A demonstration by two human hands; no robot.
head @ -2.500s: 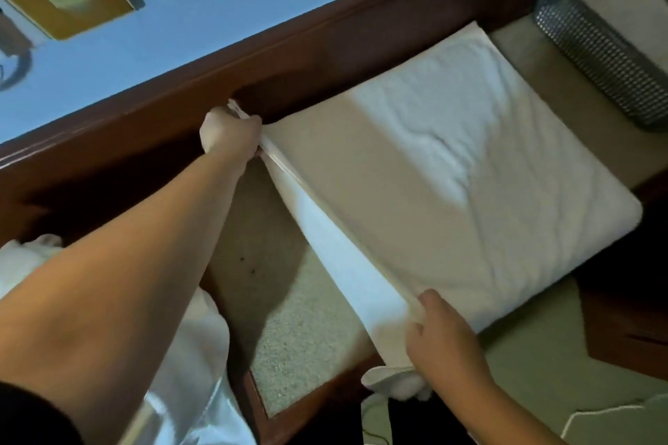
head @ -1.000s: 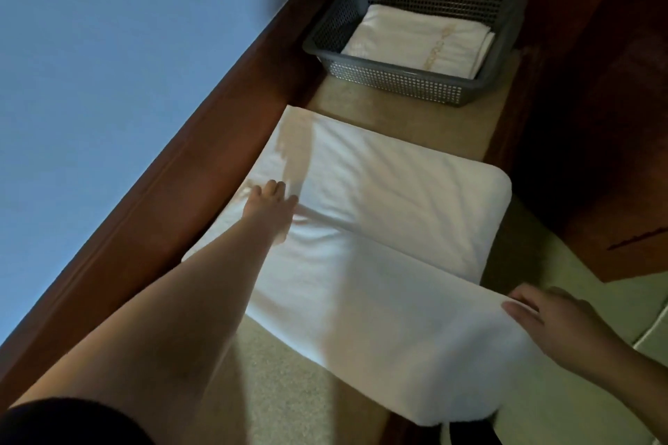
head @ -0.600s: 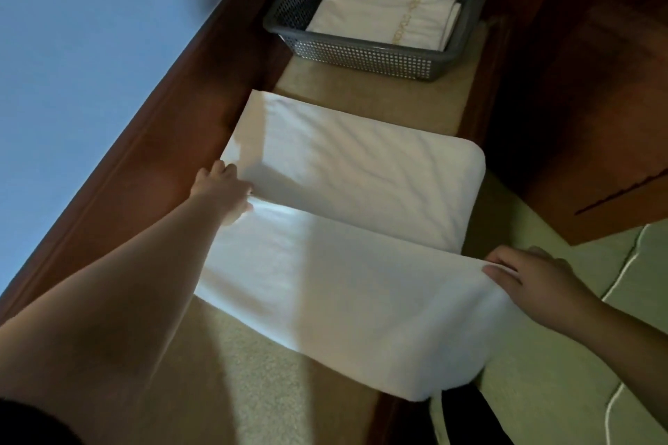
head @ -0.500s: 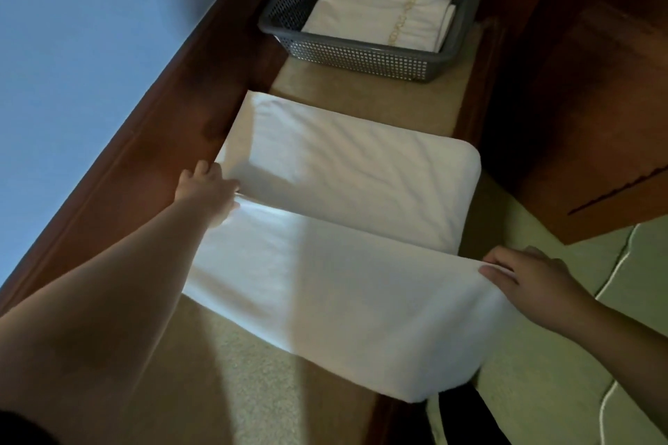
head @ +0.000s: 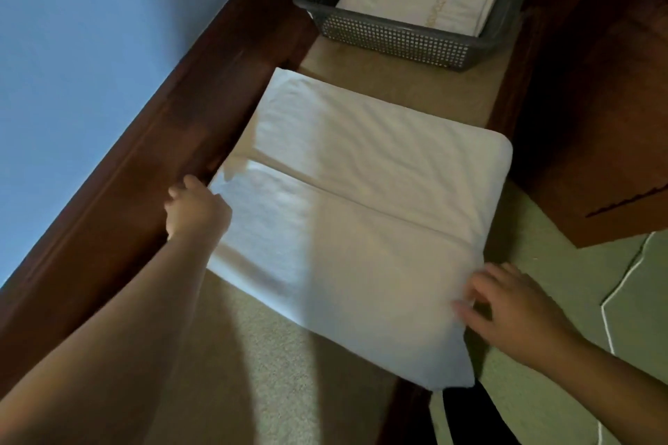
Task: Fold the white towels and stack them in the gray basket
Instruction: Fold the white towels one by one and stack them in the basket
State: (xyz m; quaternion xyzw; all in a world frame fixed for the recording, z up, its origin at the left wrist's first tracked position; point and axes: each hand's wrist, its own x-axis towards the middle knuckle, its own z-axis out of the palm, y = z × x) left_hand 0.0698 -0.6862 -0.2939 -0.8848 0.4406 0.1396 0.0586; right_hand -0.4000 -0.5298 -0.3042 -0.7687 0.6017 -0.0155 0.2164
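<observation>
Left hand [head: 197,208] grips the folded white terry towel's [head: 347,228] far edge, fingers curled. Right hand [head: 513,311] rests at its near edge, fingers [head: 466,311] spread.

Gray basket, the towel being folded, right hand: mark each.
gray basket [head: 397,41], head view, front mesh wall.
white towel [head: 361,199], head view, middle, near the fold seam.
right hand [head: 513,314], head view, back of the hand.
</observation>
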